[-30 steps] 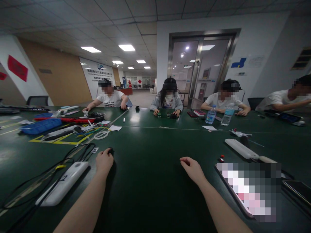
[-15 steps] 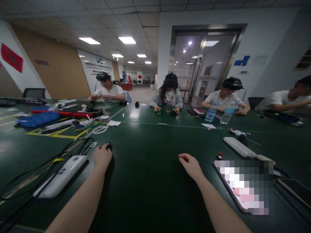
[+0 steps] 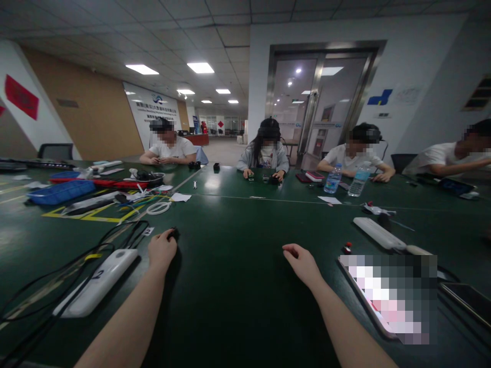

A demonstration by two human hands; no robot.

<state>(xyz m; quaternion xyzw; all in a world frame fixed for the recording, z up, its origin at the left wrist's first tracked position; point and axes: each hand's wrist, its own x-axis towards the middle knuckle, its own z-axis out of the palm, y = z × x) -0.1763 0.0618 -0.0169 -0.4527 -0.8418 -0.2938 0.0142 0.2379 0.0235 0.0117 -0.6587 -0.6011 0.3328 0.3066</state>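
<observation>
On the left side of the green table [image 3: 230, 286], my left hand [image 3: 161, 250] is closed with its fingertips on a small black object [image 3: 175, 233]. The fingers cover part of that object, so its kind does not show. My right hand [image 3: 301, 261] lies farther right on the tabletop, its fingers curled in toward the thumb, and nothing shows in it. To the right of this hand are a small red-and-black item [image 3: 347, 248] and a phone-like device [image 3: 370, 301] with a blurred-out screen.
A white power bank-like box [image 3: 107, 281] with black cables [image 3: 57, 266] lies left of my left arm. Beyond are a blue tray [image 3: 61, 192], a coiled white cable [image 3: 158, 208] and two water bottles [image 3: 359, 182]. Several people sit across the table.
The view has shifted slightly. Both my hands keep their places and poses. The person at the far left has brought their hands lower and closer together.
</observation>
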